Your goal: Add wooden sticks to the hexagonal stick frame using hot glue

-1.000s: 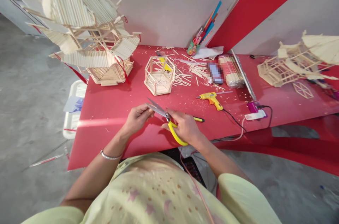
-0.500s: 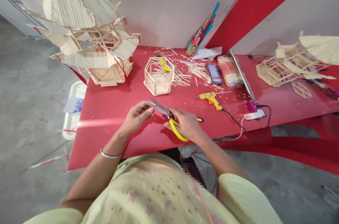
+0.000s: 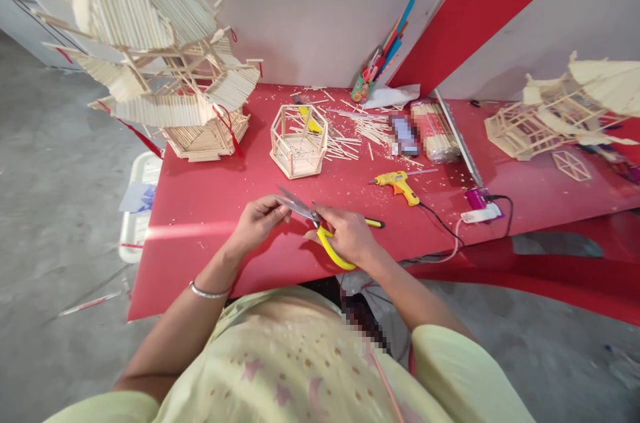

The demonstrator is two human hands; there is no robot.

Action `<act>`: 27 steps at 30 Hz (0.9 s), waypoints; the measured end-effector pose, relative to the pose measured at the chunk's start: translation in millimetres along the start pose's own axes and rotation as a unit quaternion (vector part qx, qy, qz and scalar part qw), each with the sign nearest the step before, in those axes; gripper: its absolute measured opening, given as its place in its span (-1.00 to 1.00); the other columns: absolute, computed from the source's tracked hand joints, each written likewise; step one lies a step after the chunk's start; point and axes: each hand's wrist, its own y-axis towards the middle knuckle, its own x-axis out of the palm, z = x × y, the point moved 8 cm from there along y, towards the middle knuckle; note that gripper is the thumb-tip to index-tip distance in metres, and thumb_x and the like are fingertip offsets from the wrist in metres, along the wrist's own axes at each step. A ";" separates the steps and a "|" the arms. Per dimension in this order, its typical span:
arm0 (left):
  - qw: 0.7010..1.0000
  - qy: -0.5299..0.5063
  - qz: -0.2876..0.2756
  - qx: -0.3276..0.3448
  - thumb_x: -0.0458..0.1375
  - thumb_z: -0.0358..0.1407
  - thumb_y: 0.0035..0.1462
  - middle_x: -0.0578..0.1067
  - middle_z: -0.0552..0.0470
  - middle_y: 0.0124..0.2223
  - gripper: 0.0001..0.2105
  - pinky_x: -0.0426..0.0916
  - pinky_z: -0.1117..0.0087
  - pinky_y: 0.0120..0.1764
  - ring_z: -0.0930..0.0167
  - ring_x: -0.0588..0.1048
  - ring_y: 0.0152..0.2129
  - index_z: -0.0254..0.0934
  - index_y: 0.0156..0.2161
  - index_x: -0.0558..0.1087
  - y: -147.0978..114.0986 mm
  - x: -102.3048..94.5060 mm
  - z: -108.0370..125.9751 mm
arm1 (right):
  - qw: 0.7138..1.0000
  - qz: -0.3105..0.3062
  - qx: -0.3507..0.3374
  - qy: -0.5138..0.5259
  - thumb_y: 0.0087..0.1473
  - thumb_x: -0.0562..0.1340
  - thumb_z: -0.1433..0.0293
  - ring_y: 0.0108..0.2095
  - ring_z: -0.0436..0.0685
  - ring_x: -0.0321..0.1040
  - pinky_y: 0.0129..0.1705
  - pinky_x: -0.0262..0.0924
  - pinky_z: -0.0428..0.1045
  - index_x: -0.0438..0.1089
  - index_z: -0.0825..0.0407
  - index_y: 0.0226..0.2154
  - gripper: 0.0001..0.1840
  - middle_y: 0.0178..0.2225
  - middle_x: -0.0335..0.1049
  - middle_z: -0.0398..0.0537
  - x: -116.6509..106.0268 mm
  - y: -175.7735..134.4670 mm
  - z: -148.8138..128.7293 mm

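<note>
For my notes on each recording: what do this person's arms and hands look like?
The left hand and right hand are bare, ungloved. A silver-coloured bracelet circles the left forearm; none shows on the right. Short pale yellow-green sleeves cover the upper arms.

Bright, diffuse daylight-like light over red table (image 3: 200, 195), pale glare band streaking its left side. Soft shadows below left hand (image 3: 261, 219) and right hand (image 3: 346, 234). Pinkish cast low on grey wall (image 3: 305, 9). Wide-angle stretch, softness toward edges; pixelated patches on tabletop and near lap.
</note>
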 end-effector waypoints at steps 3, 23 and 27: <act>1.000 -0.004 0.005 -0.007 0.33 -0.10 0.23 0.43 0.06 -0.47 -0.74 0.17 0.49 -0.50 0.55 0.24 -0.59 -0.30 -0.26 0.59 0.0 1.9 -0.3 | 1.000 0.015 0.008 -0.002 0.27 0.25 -0.07 -0.33 0.13 0.54 -0.29 0.17 -0.05 0.49 -0.04 0.03 -0.48 -0.27 0.64 -0.03 4.5 -1.9 4.8; 1.000 0.013 -0.021 -0.005 0.28 -0.03 0.26 0.42 0.06 -0.46 -0.66 0.19 0.47 -0.50 0.55 0.23 -0.60 -0.33 -0.32 0.54 1.4 3.3 1.8 | 1.000 -0.029 -0.009 0.009 0.17 0.35 -0.06 -0.32 0.10 0.45 -0.33 0.05 -0.06 0.42 -0.05 0.17 -0.35 -0.27 0.57 -0.05 -10.2 5.2 -1.5; 1.000 0.008 -0.027 -0.010 0.28 -0.03 0.25 0.41 0.05 -0.47 -0.65 0.20 0.48 -0.49 0.54 0.23 -0.59 -0.33 -0.34 0.54 0.7 2.9 -0.6 | 0.998 -0.054 -0.010 0.013 0.21 0.34 0.02 -0.34 0.09 0.45 -0.34 0.05 -0.06 0.37 -0.07 0.22 -0.37 -0.23 0.58 -0.06 -8.0 3.9 -2.6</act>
